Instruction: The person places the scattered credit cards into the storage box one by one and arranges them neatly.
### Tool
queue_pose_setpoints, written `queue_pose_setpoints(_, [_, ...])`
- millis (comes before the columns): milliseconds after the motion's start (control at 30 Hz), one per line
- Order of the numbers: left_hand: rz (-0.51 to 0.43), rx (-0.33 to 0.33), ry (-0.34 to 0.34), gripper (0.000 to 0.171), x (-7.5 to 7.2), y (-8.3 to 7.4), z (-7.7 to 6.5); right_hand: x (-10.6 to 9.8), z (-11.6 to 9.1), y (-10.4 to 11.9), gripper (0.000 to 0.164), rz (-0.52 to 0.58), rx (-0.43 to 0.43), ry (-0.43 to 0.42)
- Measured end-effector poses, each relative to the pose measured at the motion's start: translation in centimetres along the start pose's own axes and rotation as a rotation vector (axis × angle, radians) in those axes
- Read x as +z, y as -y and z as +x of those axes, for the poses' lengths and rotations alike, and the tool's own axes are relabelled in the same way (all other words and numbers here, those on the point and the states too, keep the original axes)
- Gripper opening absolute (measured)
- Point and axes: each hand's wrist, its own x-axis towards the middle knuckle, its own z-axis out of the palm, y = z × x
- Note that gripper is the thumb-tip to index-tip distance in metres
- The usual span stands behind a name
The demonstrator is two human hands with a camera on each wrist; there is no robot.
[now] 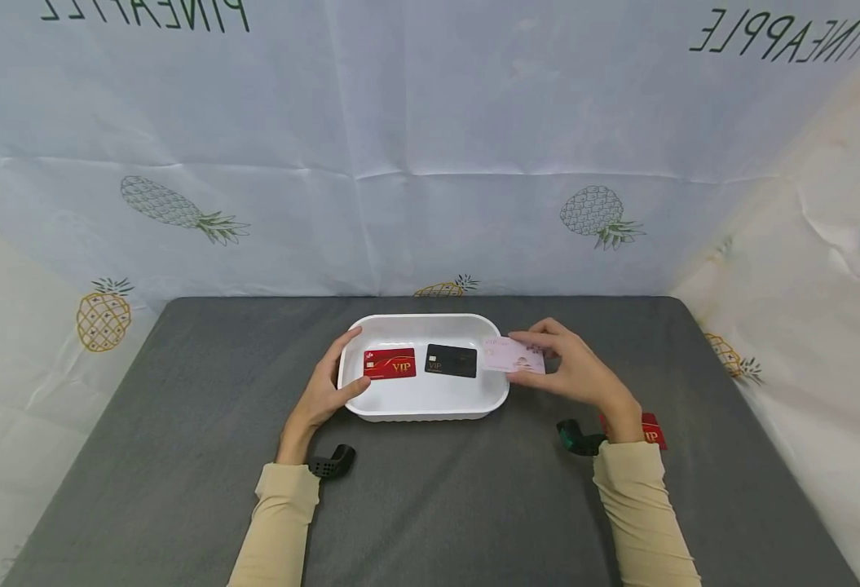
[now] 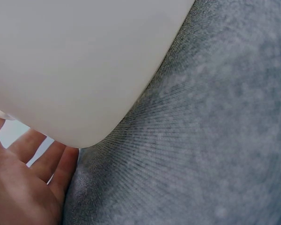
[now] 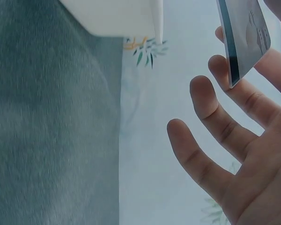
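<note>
A white plastic tray (image 1: 415, 399) rests on the table with a red VIP card (image 1: 390, 364) and a black VIP card (image 1: 451, 361) lying side by side in it. My left hand (image 1: 327, 379) holds the tray's left end, thumb over the front rim and fingertips at the back left corner. In the left wrist view those fingers (image 2: 51, 164) reach along the outside of the tray wall. Between thumb and fingers my right hand (image 1: 565, 363) pinches a pale pink card (image 1: 515, 355), which overlaps the tray's right rim. The right wrist view shows this card (image 3: 246, 37) tilted, other fingers spread.
Another red card (image 1: 653, 430) lies on the grey table (image 1: 444, 505), partly hidden under my right wrist. Dark wrist cameras (image 1: 332, 462) sit on both wrists. Behind the table's far edge hangs a pale cloth (image 1: 400, 228) printed with pineapples.
</note>
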Motion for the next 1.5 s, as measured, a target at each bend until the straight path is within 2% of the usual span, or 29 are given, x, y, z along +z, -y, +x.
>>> queue_pose_setpoints(400, [-0.005, 0.001, 0.000, 0.082, 0.0, 0.1, 0.0, 2.0, 1.5, 2.7, 0.065, -0.007, -0.049, 0.034])
queue_pose_setpoints(633, [-0.012, 0.003, -0.001, 0.082, 0.0, 0.1, 0.0, 3.4, 2.8, 4.5, 0.067, -0.002, -0.044, 0.084])
queue_pose_setpoints(833, [-0.023, 0.002, 0.005, 0.082, 0.0, 0.1, -0.1, 4.3, 3.7, 5.7, 0.065, 0.020, -0.078, 0.107])
queue_pose_setpoints(1300, [-0.032, 0.009, 0.005, 0.081, 0.0, 0.1, 0.1, 7.3, 5.7, 6.9, 0.063, -0.026, -0.105, 0.152])
queue_pose_setpoints(1500, [-0.030, 0.031, 0.009, 0.081, -0.1, 0.3, 0.1, 8.9, 6.3, 7.4, 0.062, -0.029, -0.081, 0.168])
